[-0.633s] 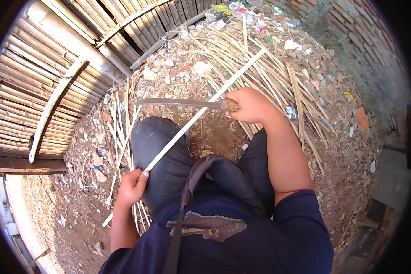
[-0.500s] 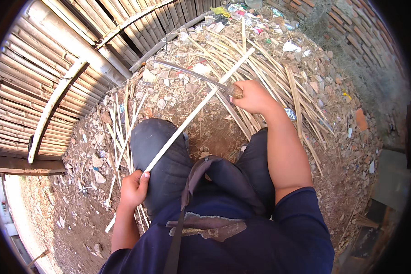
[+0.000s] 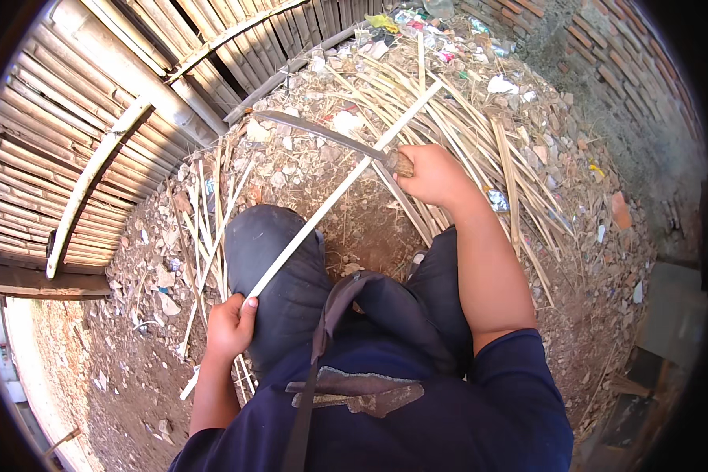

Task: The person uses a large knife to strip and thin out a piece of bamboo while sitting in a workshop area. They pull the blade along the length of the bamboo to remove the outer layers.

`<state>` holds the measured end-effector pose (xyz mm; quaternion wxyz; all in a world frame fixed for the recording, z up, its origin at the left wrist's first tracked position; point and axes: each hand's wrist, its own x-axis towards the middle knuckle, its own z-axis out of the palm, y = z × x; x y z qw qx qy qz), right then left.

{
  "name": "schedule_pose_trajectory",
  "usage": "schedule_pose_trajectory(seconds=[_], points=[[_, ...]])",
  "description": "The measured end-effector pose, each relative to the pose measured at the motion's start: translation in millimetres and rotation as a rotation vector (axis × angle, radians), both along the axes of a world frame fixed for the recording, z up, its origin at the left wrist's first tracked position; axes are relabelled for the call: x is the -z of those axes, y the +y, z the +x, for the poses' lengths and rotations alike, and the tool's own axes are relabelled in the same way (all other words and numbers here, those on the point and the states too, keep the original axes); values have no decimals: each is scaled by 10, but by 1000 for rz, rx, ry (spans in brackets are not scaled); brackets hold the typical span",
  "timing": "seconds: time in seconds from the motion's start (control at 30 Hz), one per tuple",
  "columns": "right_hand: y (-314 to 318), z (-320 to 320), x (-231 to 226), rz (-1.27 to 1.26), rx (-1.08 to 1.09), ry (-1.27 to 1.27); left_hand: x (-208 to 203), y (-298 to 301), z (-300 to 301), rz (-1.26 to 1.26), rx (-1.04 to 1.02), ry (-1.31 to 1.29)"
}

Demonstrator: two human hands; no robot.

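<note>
My left hand point(image 3: 230, 327) is closed around the lower end of a long pale bamboo strip point(image 3: 311, 226). The strip slants up and right across my left knee. In my right hand point(image 3: 431, 175) is the short wooden handle of a machete point(image 3: 322, 131). Its long blade points left and lies across the strip near the strip's upper end, and its broad side now shows. Whether the edge touches the strip, I cannot tell. Beyond my right hand lies a loose pile of split bamboo strips point(image 3: 480, 157).
More thin strips point(image 3: 212, 228) lie left of my knee. A bamboo slat wall point(image 3: 79, 149) stands at the left, a brick wall point(image 3: 613, 63) at the far right. Stones, dry straw and litter point(image 3: 417, 20) cover much of the ground. A dark strap point(image 3: 322, 338) hangs over my lap.
My right hand has moved slightly down with the machete, and the blade has turned to show more of its flat side. The left hand and the strip stay nearly still.
</note>
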<state>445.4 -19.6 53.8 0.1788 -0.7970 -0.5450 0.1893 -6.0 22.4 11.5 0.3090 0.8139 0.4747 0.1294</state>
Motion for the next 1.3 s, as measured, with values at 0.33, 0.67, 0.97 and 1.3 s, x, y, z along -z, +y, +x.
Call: schedule_pose_trajectory(seconds=[0.33, 0.67, 0.97, 1.3], points=[[44, 192, 49, -10, 12, 162, 39, -14, -42, 27, 11, -1], [-60, -285, -23, 110, -314, -157, 54, 6, -48, -7, -11, 15], [33, 205, 42, 53, 83, 45, 10, 20, 32, -1, 7, -30], [-6, 0, -4, -46, -204, 5, 62, 68, -93, -131, -10, -37]])
